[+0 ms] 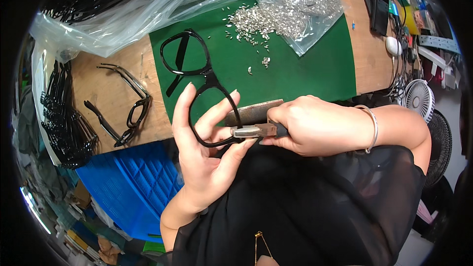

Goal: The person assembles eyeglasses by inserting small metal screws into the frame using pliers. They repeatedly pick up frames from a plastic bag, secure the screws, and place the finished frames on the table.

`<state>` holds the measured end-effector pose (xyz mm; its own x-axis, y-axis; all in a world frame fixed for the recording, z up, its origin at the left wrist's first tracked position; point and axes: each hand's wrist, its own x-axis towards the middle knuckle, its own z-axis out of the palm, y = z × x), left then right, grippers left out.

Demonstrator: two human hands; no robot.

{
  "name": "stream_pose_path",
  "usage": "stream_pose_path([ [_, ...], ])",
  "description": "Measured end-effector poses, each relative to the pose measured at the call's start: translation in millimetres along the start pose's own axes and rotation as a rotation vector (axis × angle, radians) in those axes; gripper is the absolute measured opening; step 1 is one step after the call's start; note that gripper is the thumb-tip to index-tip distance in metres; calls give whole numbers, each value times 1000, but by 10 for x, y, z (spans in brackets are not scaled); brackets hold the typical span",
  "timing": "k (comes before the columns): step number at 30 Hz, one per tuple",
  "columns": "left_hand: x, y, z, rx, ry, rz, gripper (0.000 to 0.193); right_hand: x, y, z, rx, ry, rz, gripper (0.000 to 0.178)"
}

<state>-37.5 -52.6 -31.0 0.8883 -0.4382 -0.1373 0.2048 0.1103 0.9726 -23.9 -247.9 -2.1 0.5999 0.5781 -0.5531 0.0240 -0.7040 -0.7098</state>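
A black eyeglass frame is held in my left hand, fingers and thumb closed around its near rim; one temple lies folded behind the far lens opening. My right hand is wrapped round pliers, whose metal jaws meet the near rim's outer corner beside my left thumb. Whether the jaws grip a small part there is hidden. Just beyond the pliers lies a ridged metal bar at the green mat's near edge. Small silver pieces are heaped on the mat, partly in a clear plastic bag.
Another black eyeglass frame rests on the wooden table at left, beside a stack of black frames. Clear plastic sheeting covers the far left. A blue basket sits below the table edge. At right are a white mouse, cables and fans.
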Motion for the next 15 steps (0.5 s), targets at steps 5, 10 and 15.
stream_pose_path([
  [5,50,27,22,28,28,-79,84,7,208,82,12,152,-111,32],
  [10,142,-19,71,74,43,-82,82,-34,439,153,59,308,-55,33],
  [15,111,-74,104,-48,115,-108,84,1,381,114,349,12,-76,35],
])
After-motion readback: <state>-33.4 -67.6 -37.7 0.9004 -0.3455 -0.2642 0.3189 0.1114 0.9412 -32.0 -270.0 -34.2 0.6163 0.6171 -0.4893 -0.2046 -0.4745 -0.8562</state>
